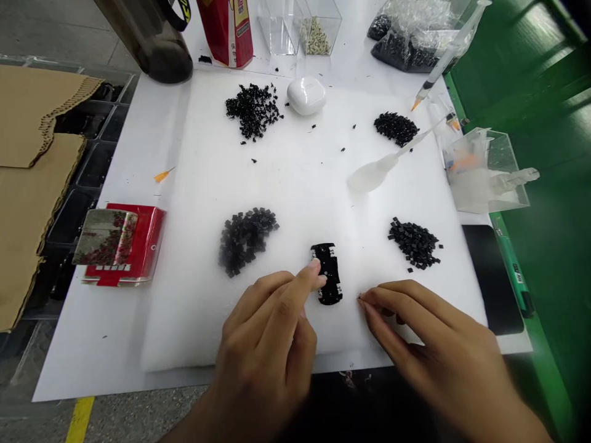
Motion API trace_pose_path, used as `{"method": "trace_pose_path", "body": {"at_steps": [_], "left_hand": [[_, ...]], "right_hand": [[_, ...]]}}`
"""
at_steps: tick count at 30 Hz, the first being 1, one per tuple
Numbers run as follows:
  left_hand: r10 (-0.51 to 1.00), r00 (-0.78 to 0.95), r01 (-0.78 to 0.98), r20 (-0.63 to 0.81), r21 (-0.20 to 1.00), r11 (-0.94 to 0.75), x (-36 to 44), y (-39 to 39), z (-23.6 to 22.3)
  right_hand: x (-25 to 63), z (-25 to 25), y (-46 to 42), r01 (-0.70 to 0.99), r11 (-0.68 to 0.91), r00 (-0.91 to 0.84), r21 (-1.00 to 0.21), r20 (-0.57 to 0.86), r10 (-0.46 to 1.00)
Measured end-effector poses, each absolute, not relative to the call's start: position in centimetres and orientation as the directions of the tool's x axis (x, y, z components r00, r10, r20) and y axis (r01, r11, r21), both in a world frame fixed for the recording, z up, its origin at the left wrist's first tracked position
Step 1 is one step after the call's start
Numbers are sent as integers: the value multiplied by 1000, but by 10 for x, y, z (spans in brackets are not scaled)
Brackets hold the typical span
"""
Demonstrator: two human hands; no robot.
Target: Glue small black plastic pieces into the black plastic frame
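Note:
A small black plastic plate (pixel 329 272) with white clips lies on the white foam pad (pixel 286 184) near its front edge. My left hand (pixel 270 335) touches the plate's left edge with the index fingertip, the other fingers curled. My right hand (pixel 434 341) rests just right of the plate, its fingertips pinched on a tiny dark piece I can barely make out. Heaps of small black parts lie around: one to the left of the plate (pixel 244 239), one to the right (pixel 414 243), and two further back (pixel 253 109) (pixel 396 128).
A white earbud case (pixel 306 95) and a clear dropper (pixel 383 169) lie on the pad. A clear box of syringes (pixel 484 172) stands right; a red box (pixel 122 243) left. A dark bottle (pixel 152 37), red pack (pixel 228 31), clear boxes (pixel 300 24) and bags of parts (pixel 410 37) line the back.

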State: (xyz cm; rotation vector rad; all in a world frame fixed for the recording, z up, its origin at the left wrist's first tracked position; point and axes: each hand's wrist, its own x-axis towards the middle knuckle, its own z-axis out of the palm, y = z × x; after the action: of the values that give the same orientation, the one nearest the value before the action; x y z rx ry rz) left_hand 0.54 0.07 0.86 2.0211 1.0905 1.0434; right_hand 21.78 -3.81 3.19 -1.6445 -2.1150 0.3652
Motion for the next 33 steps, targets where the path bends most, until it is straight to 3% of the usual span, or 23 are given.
{"method": "trace_pose_path", "body": {"at_steps": [11, 17, 21, 33], "left_hand": [[882, 358, 492, 307, 741, -457, 7, 0, 3], [870, 365, 526, 331, 698, -486, 9, 1, 5], [870, 368, 549, 330, 678, -489, 11, 1, 4], [855, 303, 507, 421, 688, -519, 12, -2, 7]], "right_hand": [[218, 26, -51, 908, 271, -203, -319, 230, 952], [196, 20, -59, 810, 397, -287, -431, 299, 910], [184, 17, -56, 777, 460, -329, -430, 345, 879], [178, 21, -51, 811, 375, -262, -450, 294, 919]]}}
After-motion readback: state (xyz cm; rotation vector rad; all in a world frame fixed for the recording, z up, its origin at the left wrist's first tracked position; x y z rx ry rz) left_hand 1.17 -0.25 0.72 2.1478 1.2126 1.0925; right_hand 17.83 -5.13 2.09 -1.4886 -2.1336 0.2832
